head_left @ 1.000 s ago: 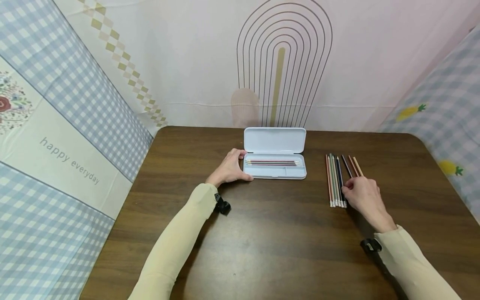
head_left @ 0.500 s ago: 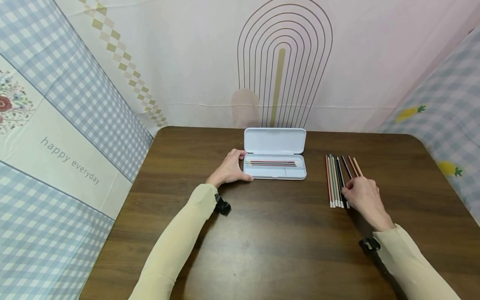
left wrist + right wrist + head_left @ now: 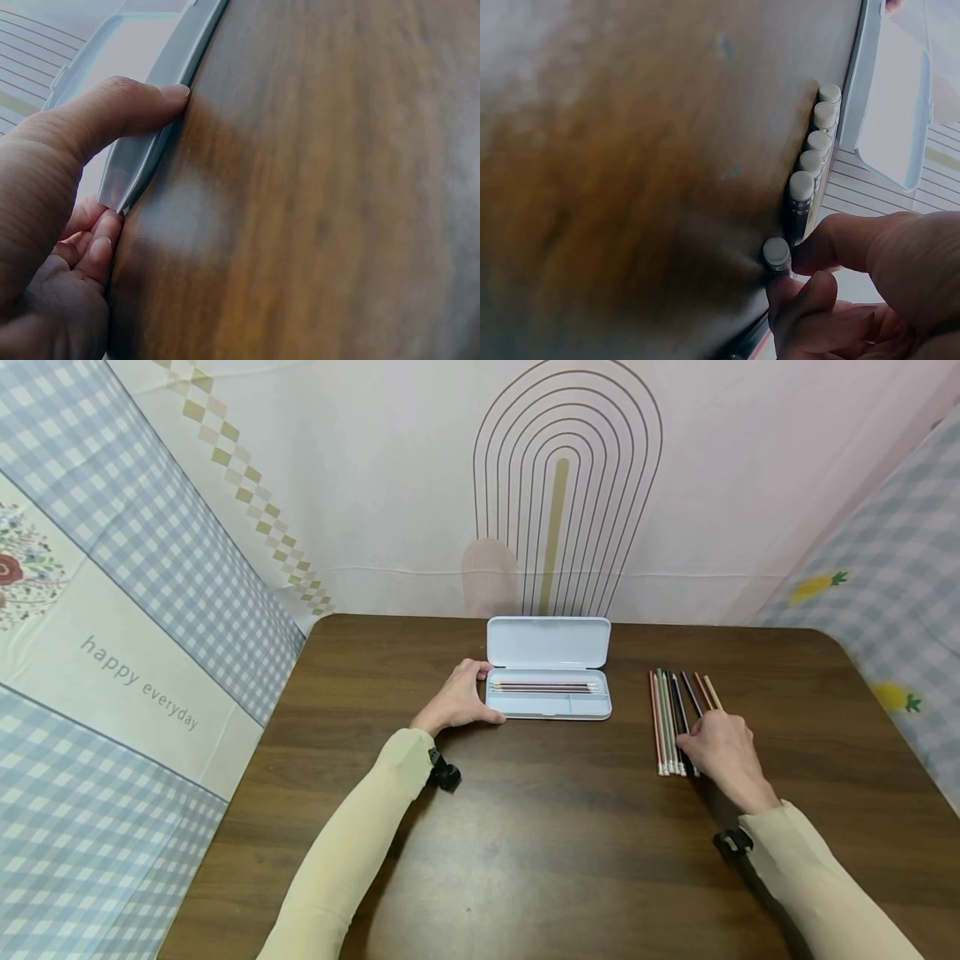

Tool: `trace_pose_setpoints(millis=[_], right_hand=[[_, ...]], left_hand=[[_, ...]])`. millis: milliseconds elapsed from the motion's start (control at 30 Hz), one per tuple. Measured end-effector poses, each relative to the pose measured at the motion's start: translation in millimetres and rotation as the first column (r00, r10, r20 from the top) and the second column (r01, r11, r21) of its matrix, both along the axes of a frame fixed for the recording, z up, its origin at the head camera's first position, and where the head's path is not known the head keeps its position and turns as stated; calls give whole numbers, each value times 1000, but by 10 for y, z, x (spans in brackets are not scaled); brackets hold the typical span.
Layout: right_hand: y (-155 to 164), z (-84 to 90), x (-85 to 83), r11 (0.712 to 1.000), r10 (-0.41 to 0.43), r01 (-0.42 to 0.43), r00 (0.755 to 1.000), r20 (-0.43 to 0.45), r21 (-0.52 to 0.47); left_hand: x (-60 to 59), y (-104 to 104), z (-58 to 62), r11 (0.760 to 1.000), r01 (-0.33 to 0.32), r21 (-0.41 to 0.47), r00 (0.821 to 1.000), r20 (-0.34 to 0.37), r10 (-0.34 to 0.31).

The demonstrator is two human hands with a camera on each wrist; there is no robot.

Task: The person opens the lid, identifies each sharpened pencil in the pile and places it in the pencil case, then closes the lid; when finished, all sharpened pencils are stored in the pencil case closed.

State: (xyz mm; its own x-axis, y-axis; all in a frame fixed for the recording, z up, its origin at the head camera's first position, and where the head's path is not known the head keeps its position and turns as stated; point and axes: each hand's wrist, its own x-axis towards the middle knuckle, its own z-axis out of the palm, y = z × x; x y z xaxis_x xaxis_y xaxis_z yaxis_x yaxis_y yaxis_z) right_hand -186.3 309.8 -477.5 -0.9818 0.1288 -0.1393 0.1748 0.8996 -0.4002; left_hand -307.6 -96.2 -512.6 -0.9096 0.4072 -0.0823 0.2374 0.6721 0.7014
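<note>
At the back middle of the table, a pale blue pencil case (image 3: 555, 717) lies with its lid (image 3: 549, 642) up. My left hand (image 3: 457, 697) grips its left end, thumb along the front edge and fingers behind the corner. Several pencils (image 3: 543, 687) lie lengthwise in its rear compartment. To the right, my right hand (image 3: 723, 747) pinches a pencil (image 3: 776, 255) near its white eraser end, between thumb and forefinger. Beside it lies a row of pencils (image 3: 663, 727), erasers toward me. More pencils (image 3: 712, 692) stick out beyond the hand, partly hidden by it.
The brown wooden table (image 3: 480, 843) spreads in front of both arms. A patterned cloth (image 3: 405, 510) hangs right behind its back edge, close to the raised lid. Checked cloths (image 3: 900, 610) hang at both sides.
The eraser end of a dark pencil has shifted slightly right, away from the row. My right hand has moved a little to the left. The left hand and case keep their place.
</note>
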Motion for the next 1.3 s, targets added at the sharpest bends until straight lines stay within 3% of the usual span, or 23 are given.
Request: trace_pose_setpoints(millis=[567, 700, 900, 1300], right_hand=[[67, 75, 7, 997, -80, 80, 996, 40, 7], [60, 104, 21, 997, -73, 73, 997, -19, 12], [10, 149, 15, 1000, -28, 29, 981, -190, 2], [-221, 253, -84, 994, 77, -95, 958, -277, -49]], left_hand=[[5, -5, 2, 1000, 1, 15, 1000, 4, -1], [4, -4, 6, 1000, 2, 16, 1000, 7, -2], [4, -9, -1, 1000, -1, 12, 1000, 8, 1], [11, -5, 10, 1000, 3, 6, 1000, 4, -3]])
